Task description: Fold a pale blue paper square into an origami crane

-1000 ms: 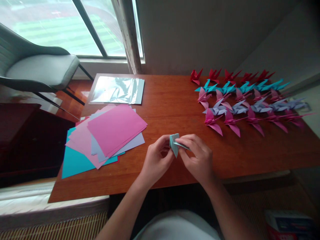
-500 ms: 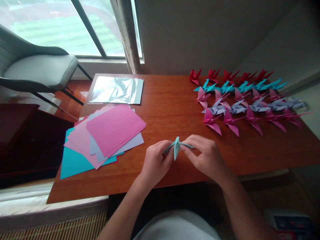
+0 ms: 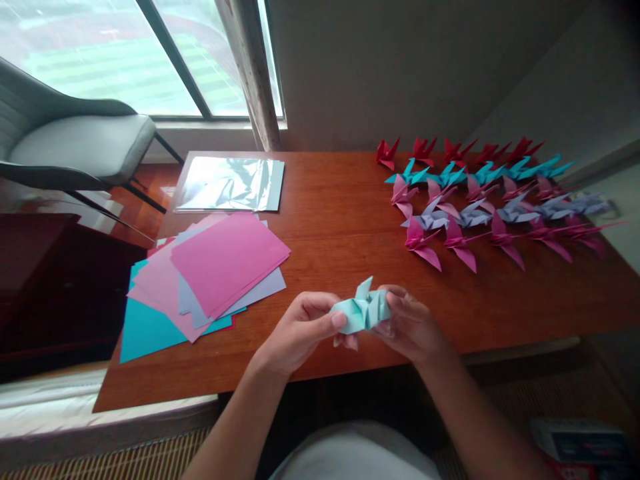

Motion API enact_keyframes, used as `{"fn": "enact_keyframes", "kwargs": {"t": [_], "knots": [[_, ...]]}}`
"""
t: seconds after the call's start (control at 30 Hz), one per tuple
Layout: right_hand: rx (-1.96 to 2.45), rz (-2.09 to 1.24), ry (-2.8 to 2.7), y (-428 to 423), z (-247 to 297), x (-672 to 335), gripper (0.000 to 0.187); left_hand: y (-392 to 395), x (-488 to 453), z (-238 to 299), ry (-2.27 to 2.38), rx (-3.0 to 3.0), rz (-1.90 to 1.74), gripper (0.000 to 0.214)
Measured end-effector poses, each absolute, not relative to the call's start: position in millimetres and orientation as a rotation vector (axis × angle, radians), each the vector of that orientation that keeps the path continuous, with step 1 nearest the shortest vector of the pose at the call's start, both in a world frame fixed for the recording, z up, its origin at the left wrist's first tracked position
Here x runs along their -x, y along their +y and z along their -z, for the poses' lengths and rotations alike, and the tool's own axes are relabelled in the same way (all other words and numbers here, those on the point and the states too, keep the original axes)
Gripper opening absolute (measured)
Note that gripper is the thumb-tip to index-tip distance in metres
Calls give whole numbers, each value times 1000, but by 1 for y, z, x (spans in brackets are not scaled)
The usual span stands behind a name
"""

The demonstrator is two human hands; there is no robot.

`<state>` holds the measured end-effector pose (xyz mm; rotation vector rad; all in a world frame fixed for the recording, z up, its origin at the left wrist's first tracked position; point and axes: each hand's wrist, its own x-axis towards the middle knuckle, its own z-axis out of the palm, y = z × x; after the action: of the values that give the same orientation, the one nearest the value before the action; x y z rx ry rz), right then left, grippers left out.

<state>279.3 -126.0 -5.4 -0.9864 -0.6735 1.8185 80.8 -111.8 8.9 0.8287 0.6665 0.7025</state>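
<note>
A pale mint paper crane (image 3: 361, 312) is held between both hands above the table's front edge, one narrow point sticking up and its wings spread to the sides. My left hand (image 3: 305, 328) pinches the left wing, thumb on top. On the other wing, my right hand (image 3: 413, 323) has its thumb and fingers closed, with some fingers curled underneath. Finished paper cranes in rows stand at the right: red cranes (image 3: 424, 152), turquoise cranes (image 3: 453, 175), light pink cranes (image 3: 404, 195), lavender cranes (image 3: 475, 213) and magenta cranes (image 3: 460, 245).
Overlapping coloured paper sheets (image 3: 230, 263) lie on the left of the wooden table (image 3: 330, 200). Behind them is a clear plastic packet (image 3: 230, 183) with pale paper. A grey chair (image 3: 85, 147) stands by the window, and a box (image 3: 580, 440) sits low at the right.
The crane has been tilted so its broad face and open wings show, where before it was seen edge-on. Both hands have turned with it, thumbs now on the wings.
</note>
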Motion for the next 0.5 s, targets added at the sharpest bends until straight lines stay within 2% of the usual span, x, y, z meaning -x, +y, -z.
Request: {"fn": "enact_keyframes", "kwargs": {"t": [0.33,0.5], "knots": [[933,-1788,-640,-125,13,-284,46,-110,-83,-5,672,-805,-729,32],[953,-1821,-603,-124,10,-288,35,-111,-81,-5,635,-805,-710,27]]}}
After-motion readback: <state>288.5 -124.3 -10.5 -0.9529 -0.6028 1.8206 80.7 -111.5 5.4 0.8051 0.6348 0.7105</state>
